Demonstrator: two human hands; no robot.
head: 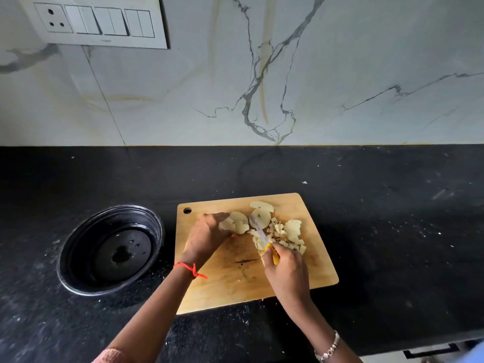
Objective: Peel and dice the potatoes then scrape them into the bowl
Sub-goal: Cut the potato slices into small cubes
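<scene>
- Dicing looks like the step in hand: the pale wooden rectangular cutting board (pixel 235 284) carries both broad slices and small cubes, all peeled as far as can be seen.
- The left hand (pixel 207 237) is curled over a pale peeled potato slab (pixel 235 222) near the board's middle, pinning it flat. That grasp seems meant to stop the piece sliding while the blade works just beside it.
- The right hand (pixel 288 273) is clenched round the short yellow-handled knife (pixel 263 238). Its pale blade points away from the person and lies between the held slab and the heap of diced potato cubes (pixel 279 235). The blade is blurred, so I cannot tell whether its edge touches the board.
- The cubes lie on the knife's right side, probably to keep cut pieces apart from uncut ones.
- Two round potato slices (pixel 262 206) sit near the board's far edge, and a broad potato piece (pixel 293 227) lies at the right of the heap, all within easy reach.
- The round dark bowl (pixel 78 244) stands on the black speckled countertop (pixel 392 231) just beside the board's left edge and holds no potato. That placing likely suits a later scrape off that side.
- Much of the task appears undone: several pieces are uncut and nothing has been transferred.
- One risk, in my judgement, is that the left fingertips sit close to the blade.
</scene>
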